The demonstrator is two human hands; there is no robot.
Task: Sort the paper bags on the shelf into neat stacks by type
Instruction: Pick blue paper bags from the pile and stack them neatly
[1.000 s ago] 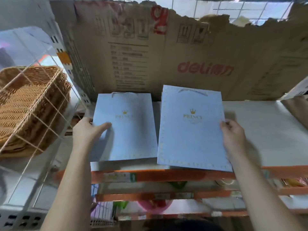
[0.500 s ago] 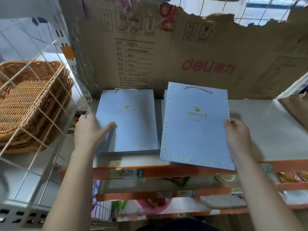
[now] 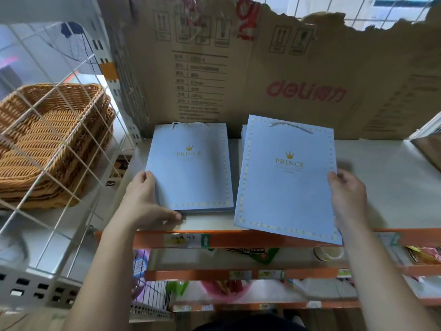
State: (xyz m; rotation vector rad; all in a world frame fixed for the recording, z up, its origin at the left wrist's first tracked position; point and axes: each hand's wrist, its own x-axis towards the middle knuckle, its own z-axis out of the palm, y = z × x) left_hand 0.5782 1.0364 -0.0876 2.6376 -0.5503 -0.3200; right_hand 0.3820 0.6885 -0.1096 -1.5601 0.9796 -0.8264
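On the head camera we see our left hand point(image 3: 145, 201) pressed straight-fingered against the near left corner of the stack of small blue bags point(image 3: 191, 173), thumb along its front edge. The stack lies flat on the shelf point(image 3: 381, 187), below the cardboard backing point(image 3: 262, 68). Our right hand point(image 3: 347, 197) pinches the right edge of the large blue bag point(image 3: 286, 187), thumb on top; the bag sits askew just right of that stack, its near corner jutting past the shelf's orange lip.

Pale blue, with gold crown, lettering and dotted border, on larger paper bag point(image 3: 286, 187) and smaller paper bag point(image 3: 191, 177) left of it. Behind it brown cardboard point(image 3: 262, 68), red logo. Below it orange shelf edge point(image 3: 152, 240).
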